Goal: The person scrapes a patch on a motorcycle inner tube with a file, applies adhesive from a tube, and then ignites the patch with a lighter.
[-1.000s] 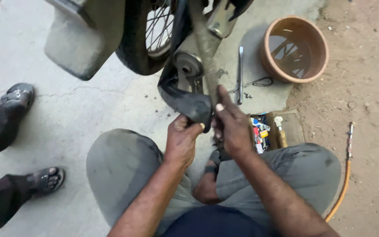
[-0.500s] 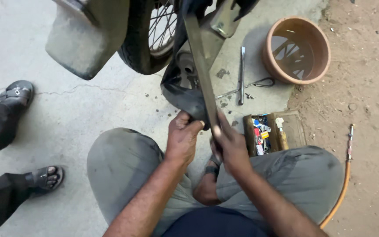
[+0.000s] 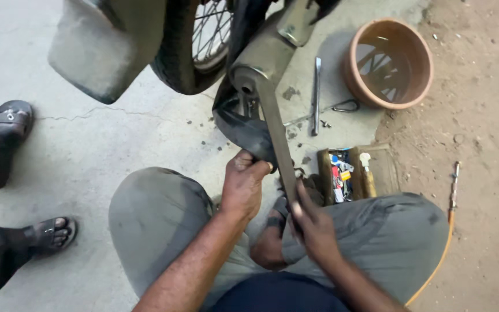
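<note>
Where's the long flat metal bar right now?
In the head view, centre frame: the flat metal bar slants from the wheel down to the right hand, beside the black rubber tube that the left hand grips.

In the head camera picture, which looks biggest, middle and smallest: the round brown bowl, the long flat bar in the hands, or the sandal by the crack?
1. Brown bowl, biggest.
2. Flat bar, though being nearer may enlarge it.
3. Sandal, smallest.
</note>
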The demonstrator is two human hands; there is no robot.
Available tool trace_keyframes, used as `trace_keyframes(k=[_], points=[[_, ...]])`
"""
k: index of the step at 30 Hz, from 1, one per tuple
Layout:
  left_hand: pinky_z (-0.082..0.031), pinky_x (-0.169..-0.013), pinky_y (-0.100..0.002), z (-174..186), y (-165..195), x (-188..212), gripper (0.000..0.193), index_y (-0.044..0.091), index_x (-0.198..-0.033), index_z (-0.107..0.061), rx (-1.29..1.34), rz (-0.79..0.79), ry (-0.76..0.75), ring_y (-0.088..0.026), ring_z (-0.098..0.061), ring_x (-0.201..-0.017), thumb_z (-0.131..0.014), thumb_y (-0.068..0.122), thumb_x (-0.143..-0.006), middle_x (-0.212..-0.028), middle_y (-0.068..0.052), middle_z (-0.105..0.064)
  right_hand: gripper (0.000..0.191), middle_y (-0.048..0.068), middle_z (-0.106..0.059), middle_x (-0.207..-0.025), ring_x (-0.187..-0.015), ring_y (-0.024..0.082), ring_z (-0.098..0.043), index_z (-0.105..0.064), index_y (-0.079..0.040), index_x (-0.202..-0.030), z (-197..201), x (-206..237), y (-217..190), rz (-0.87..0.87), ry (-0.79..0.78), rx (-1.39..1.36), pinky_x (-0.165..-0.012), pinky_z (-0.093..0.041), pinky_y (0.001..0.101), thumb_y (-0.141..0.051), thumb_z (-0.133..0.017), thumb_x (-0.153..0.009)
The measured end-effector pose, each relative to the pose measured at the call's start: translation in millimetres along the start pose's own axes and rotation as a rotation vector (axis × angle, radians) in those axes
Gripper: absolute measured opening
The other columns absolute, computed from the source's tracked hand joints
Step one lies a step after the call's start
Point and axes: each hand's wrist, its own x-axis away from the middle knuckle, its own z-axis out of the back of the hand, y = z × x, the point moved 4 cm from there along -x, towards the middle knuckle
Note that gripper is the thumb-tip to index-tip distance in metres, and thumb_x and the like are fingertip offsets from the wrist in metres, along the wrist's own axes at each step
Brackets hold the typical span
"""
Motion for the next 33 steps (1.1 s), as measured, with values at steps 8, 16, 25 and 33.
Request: trace_keyframes(k=[8,16,25,33], points=[[-0.049,-0.088,-0.030,-4.0,7.9,3.2,0.032,-0.001,-0.109,-0.068,-0.042,-0.025,0.028,-0.012,-0.061,-0.094,-0.057,-0.010,-0.080,-0.103,0.000,-0.069,0.054,-0.004,-0.052,-0.069,-0.051,0.004,-0.045,-0.048,-0.015,-0.154,9.6,-68.9,-54.9,0.113,0.071,-0.162,-0.043,-0.035,0.0231,-0.019,-0.057,-0.101],[-0.047,-0.083,-0.030,0.0,4.8,-6.9,0.031,-0.005,-0.109,-0.068,-0.015,0.008,0.022,-0.014,-0.060,-0.091,-0.058,-0.010,-0.080,-0.103,-0.005,-0.069,0.057,0.002,-0.057,-0.062,-0.047,0.008,-0.049,-0.051,-0.017,-0.152,25.7,21.0,13.6,-0.152,0.001,-0.058,-0.042,-0.039,0.0265,-0.019,-0.060,-0.096],[-0.052,-0.086,-0.030,-5.5,23.9,8.5,0.031,-0.004,-0.112,-0.068,-0.078,-0.091,0.087,-0.014,-0.064,-0.094,-0.060,-0.011,-0.082,-0.105,-0.005,-0.070,0.056,-0.005,-0.058,-0.076,-0.055,0.005,-0.045,-0.050,-0.013,-0.153,-1.1,-60.7,-46.5,0.091,0.001,-0.179,-0.046,-0.035,0.0228,-0.020,-0.059,-0.098],[-0.053,-0.083,-0.032,3.8,29.3,-0.3,0.027,-0.004,-0.112,-0.070,-0.058,-0.026,0.099,-0.014,-0.065,-0.090,-0.065,-0.009,-0.086,-0.102,-0.006,-0.073,0.063,0.004,-0.060,-0.069,-0.052,0.014,-0.052,-0.052,-0.012,-0.150,25.4,38.9,32.4,-0.237,-0.068,-0.237,-0.045,-0.039,0.0293,-0.015,-0.065,-0.089]])
